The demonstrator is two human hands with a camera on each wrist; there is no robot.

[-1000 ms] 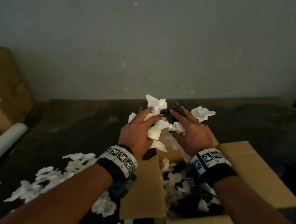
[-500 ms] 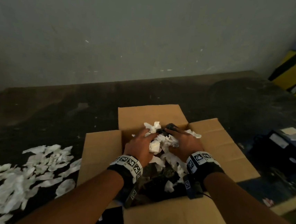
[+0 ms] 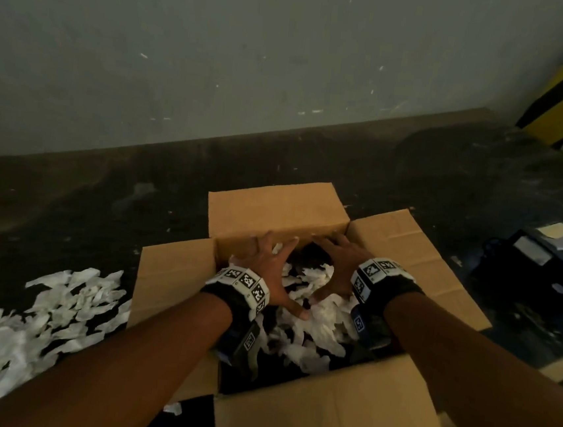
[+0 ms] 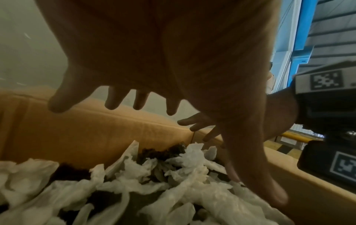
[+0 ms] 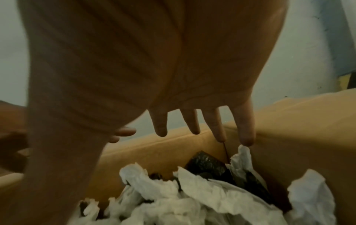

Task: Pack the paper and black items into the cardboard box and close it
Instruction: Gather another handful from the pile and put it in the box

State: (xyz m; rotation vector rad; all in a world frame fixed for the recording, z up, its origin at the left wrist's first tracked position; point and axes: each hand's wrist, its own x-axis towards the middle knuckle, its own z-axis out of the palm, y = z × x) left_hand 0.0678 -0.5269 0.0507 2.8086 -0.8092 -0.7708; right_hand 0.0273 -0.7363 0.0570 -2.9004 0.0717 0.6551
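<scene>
A: Starting at the left, what does the head view give that the wrist cameras miss?

B: The loose pile of white paper scraps (image 3: 32, 320) on the dark floor (image 3: 102, 203), left of the cardboard box (image 3: 332, 421) — neither wrist view reaches it. The box stands with all its flaps folded outward.

A: And the hands?

B: The left hand (image 3: 264, 266) is spread, fingers straight, held over the fill near the far wall. The right hand (image 3: 340, 263) is just beside it, equally released, grasping nothing. The wrist views show what the head view hides: both palms from beneath, with a gap between the fingers (image 4: 113, 99) and the crumpled paper (image 4: 146, 172) below.

A: How does the fill look?

B: Torn, wrinkled white paper (image 5: 194, 196) mixed with black items (image 5: 206, 164) — dark, shiny, bunched toward the far right corner.
</scene>
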